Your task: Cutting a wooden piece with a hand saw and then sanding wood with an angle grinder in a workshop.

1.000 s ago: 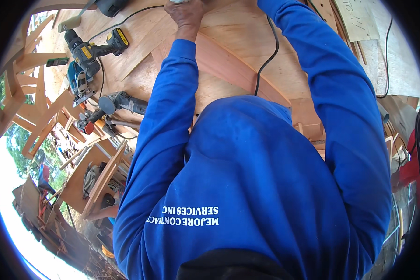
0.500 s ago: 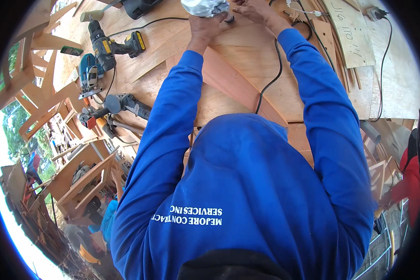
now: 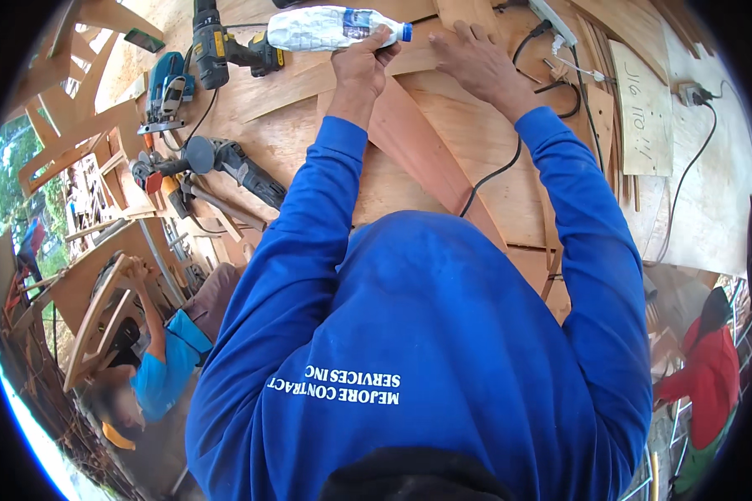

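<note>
A plastic bottle (image 3: 316,30) with whitish contents, a torn-looking label and a blue cap lies sideways above the wooden worktop, its cap pointing right. My left hand (image 3: 361,73) is closed around it near the neck. To the right of the cap, my right hand (image 3: 481,68) has its fingers apart and holds nothing; it hovers over or rests on the wood there, I cannot tell which. A reddish tapered board (image 3: 422,146) runs diagonally across the worktop below both hands.
At left lie a cordless drill (image 3: 213,50), a teal jigsaw (image 3: 167,92) and an angle grinder (image 3: 242,171). A black cable (image 3: 501,175) crosses the reddish board. A power strip (image 3: 553,21) and a marked plywood piece (image 3: 643,108) lie at right. People in blue (image 3: 167,367) and red (image 3: 703,380) are nearby.
The bottle has swung from tilted, base toward me, to lying sideways with its cap to the right. My right hand has opened and moved slightly right and nearer.
</note>
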